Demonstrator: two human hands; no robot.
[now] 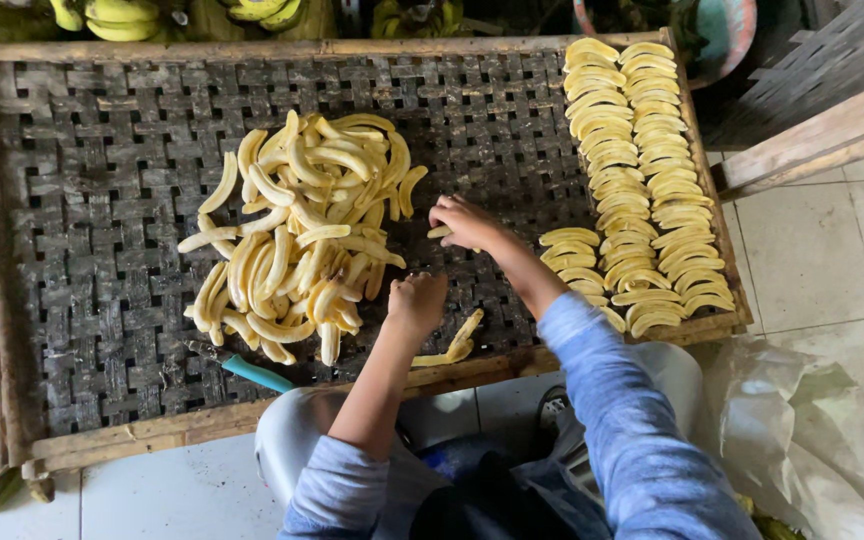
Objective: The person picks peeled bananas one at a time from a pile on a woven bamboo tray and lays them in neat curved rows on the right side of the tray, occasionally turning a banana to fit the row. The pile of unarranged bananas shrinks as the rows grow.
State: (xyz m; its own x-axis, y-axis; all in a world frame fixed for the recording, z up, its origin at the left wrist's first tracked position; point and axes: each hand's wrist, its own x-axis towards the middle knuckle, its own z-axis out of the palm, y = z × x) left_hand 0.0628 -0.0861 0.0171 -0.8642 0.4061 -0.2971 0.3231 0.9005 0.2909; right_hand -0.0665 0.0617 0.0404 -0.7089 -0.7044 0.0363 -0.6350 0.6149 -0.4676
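While the left hand [417, 300] rests fisted, the right hand [462, 222] apparently pinches a banana slice [439, 232].

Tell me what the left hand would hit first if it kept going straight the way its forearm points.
Probably bare woven tray. The left hand points up the picture, just right of the loose banana pile, so it might brush the pile's edge; depth is unclear.

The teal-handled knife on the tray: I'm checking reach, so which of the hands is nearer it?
Left. The left hand rests on the woven tray just up and right of the knife. The right hand is farther off, holding a banana piece.
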